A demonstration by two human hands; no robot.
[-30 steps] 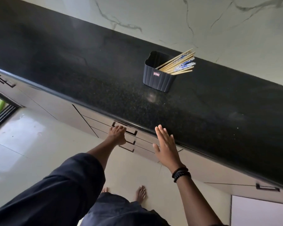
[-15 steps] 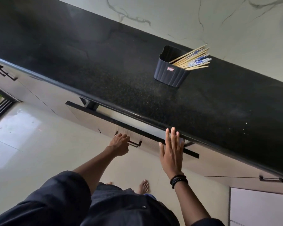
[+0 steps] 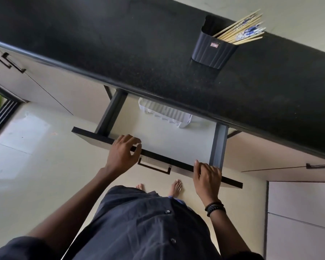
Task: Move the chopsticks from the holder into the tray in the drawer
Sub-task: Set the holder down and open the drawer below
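At one o'clock, well apart from both hands, the chopsticks (image 3: 240, 30) lean in the holder (image 3: 213, 51) on the counter (image 3: 120, 53). The left hand (image 3: 123, 152) and right hand (image 3: 207, 178) curl over the front edge of the drawer (image 3: 158, 155). The tray (image 3: 163, 111) lies at twelve.

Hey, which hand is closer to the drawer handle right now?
Left. The left hand grips the drawer front just above the left end of the drawer handle; the right hand sits on that front, past its right end.

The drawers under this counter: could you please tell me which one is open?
The middle drawer, pulled out with the left hand and right hand on its front edge and a white tray inside; the fronts either side sit flush.
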